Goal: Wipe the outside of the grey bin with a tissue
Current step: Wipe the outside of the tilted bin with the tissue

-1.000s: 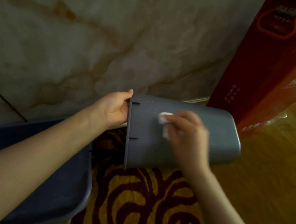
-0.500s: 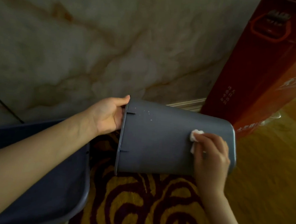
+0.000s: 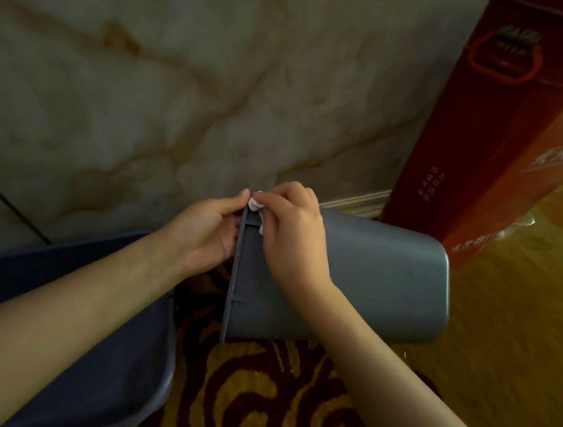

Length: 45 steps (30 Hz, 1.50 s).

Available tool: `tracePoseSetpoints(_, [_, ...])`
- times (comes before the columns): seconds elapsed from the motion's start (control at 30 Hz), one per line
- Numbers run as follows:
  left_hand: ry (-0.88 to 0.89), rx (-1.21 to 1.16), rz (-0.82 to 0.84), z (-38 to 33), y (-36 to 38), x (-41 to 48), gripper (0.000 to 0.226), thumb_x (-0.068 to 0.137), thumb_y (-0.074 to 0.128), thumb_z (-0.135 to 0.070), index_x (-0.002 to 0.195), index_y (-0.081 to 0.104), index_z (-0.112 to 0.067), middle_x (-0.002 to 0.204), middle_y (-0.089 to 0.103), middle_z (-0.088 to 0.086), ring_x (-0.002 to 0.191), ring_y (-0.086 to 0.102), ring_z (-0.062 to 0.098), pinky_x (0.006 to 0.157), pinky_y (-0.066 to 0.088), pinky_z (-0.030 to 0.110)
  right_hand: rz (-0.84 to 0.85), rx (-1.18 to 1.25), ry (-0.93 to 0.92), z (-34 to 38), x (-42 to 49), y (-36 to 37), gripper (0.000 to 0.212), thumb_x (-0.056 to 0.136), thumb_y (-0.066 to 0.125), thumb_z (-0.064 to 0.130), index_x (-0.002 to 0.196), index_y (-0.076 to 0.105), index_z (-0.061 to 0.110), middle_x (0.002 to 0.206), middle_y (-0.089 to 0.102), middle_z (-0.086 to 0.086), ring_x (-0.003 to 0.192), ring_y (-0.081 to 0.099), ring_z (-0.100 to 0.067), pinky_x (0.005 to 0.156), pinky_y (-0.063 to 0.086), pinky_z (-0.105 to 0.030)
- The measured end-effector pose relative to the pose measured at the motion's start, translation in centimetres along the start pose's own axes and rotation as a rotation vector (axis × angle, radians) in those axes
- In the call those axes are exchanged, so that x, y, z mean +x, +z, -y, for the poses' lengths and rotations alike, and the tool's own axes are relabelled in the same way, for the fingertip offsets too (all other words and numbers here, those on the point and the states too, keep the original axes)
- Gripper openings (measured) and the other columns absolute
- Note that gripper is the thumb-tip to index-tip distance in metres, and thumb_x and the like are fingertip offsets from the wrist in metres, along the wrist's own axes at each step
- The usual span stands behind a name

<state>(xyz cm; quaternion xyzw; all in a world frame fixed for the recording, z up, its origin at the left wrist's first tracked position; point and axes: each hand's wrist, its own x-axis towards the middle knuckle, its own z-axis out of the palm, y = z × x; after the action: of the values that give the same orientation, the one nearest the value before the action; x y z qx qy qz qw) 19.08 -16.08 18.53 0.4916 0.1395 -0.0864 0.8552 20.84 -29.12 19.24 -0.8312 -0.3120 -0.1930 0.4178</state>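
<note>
Both hands work at the rim: my left hand [image 3: 205, 231] grips the grey bin [image 3: 368, 279] by its lip at nine o'clock, my right hand [image 3: 293, 234] pinches the tissue [image 3: 255, 205] shut against the top edge. The bin lies on its side above the rug [image 3: 260, 395]. I judge the wiping midway; the underside remains unseen.

The floor [image 3: 508, 289] is shiny yellow-brown wood. A rug [image 3: 260, 395] with dark red swirls on yellow lies on it. A tall red box [image 3: 471, 143] stands on the floor by the wall. Something clear lies just beside the box; it is too blurry to tell what.
</note>
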Motion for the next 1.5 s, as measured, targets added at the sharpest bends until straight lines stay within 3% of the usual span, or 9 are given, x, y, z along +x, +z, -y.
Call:
tracePoseSetpoints(0.23, [-0.035, 0.049, -0.019, 1.0, -1.5, -0.5, 0.039, 0.095, 0.038, -0.029, 0.096, 0.072, -0.011, 0.091, 0.076, 0.008, 0.085, 0.072, 0.018, 0.069, 0.059, 0.030, 0.080, -0.092, -0.048, -0.7, -1.6, 0.4, 0.022, 0.076, 0.065, -0.010, 0.091, 0.072, 0.005, 0.088, 0.061, -0.014, 0.082, 0.053, -0.033, 0.064, 0.050, -0.038])
tracePoseSetpoints(0.57, [-0.022, 0.073, -0.086, 1.2, -1.6, -0.2, 0.035, 0.095, 0.040, -0.028, 0.093, 0.070, -0.009, 0.086, 0.076, 0.007, 0.078, 0.073, 0.017, 0.061, 0.059, 0.029, -0.260, -0.430, 0.422, -10.2, -6.4, -7.0, 0.019, 0.088, 0.056, 0.000, 0.104, 0.068, 0.003, 0.099, 0.062, -0.015, 0.094, 0.050, -0.032, 0.077, 0.034, -0.030])
tracePoseSetpoints(0.73, [-0.016, 0.089, -0.114, 0.9, -0.9, -0.3, 0.033, 0.095, 0.040, -0.028, 0.101, 0.066, -0.007, 0.089, 0.075, 0.007, 0.079, 0.073, 0.016, 0.064, 0.059, 0.028, -0.353, -0.398, 0.576, -12.6, -6.7, -9.4, 0.021, 0.093, 0.051, 0.004, 0.106, 0.066, 0.000, 0.106, 0.060, -0.021, 0.102, 0.048, -0.035, 0.082, 0.032, -0.031])
tracePoseSetpoints(0.87, [0.006, 0.087, -0.139, 0.9, -0.7, -0.3, 0.032, 0.096, 0.039, -0.027, 0.098, 0.065, -0.009, 0.083, 0.076, 0.004, 0.078, 0.073, 0.013, 0.061, 0.059, 0.026, -0.444, -0.384, 0.386, -8.6, -6.1, -7.0, 0.019, 0.084, 0.061, -0.004, 0.101, 0.067, 0.001, 0.094, 0.062, -0.021, 0.089, 0.055, -0.035, 0.075, 0.037, -0.030])
tracePoseSetpoints(1.0, [-0.005, 0.065, -0.131, 1.1, -0.6, 0.1, 0.035, 0.097, 0.036, -0.030, 0.093, 0.065, -0.010, 0.076, 0.077, 0.003, 0.071, 0.073, 0.012, 0.058, 0.057, 0.024, -0.223, -0.173, -0.016, -1.6, -6.4, 0.2, 0.020, 0.082, 0.058, 0.001, 0.100, 0.067, 0.005, 0.092, 0.063, -0.013, 0.084, 0.052, -0.021, 0.070, 0.043, -0.022])
tracePoseSetpoints(1.07, [-0.036, 0.026, -0.090, 1.2, -0.7, 0.0, 0.039, 0.097, 0.034, -0.032, 0.089, 0.064, -0.010, 0.067, 0.075, 0.004, 0.062, 0.071, 0.011, 0.054, 0.055, 0.020, -0.103, -0.093, -0.077, 0.0, -6.1, 2.6, 0.020, 0.084, 0.054, 0.004, 0.100, 0.065, 0.001, 0.093, 0.062, -0.015, 0.083, 0.054, -0.025, 0.070, 0.048, -0.030])
tracePoseSetpoints(1.17, [-0.046, 0.041, -0.088, 1.2, -0.8, 0.1, 0.040, 0.097, 0.033, -0.035, 0.094, 0.064, -0.010, 0.071, 0.076, 0.004, 0.064, 0.071, 0.012, 0.054, 0.057, 0.022, -0.071, -0.121, -0.063, -0.5, -5.9, 3.4, 0.017, 0.086, 0.052, 0.001, 0.097, 0.064, 0.000, 0.092, 0.060, -0.016, 0.079, 0.053, -0.027, 0.069, 0.048, -0.035])
tracePoseSetpoints(1.3, [-0.016, 0.107, -0.145, 1.3, -0.9, 0.3, 0.036, 0.096, 0.037, -0.033, 0.101, 0.065, -0.011, 0.083, 0.076, 0.003, 0.073, 0.072, 0.013, 0.064, 0.060, 0.029, -0.135, -0.180, 0.031, -3.4, -7.0, 1.0, 0.015, 0.084, 0.057, 0.004, 0.097, 0.065, 0.005, 0.096, 0.060, -0.011, 0.084, 0.052, -0.022, 0.074, 0.045, -0.025])
tracePoseSetpoints(1.5, [0.021, 0.097, -0.149, 0.8, -0.2, 0.3, 0.034, 0.097, 0.036, -0.029, 0.092, 0.065, -0.012, 0.075, 0.077, 0.000, 0.070, 0.073, 0.010, 0.053, 0.057, 0.024, -0.342, -0.307, 0.313, -9.8, -9.4, -5.3, 0.021, 0.078, 0.065, -0.005, 0.098, 0.065, 0.004, 0.096, 0.059, -0.014, 0.089, 0.054, -0.026, 0.076, 0.040, -0.027])
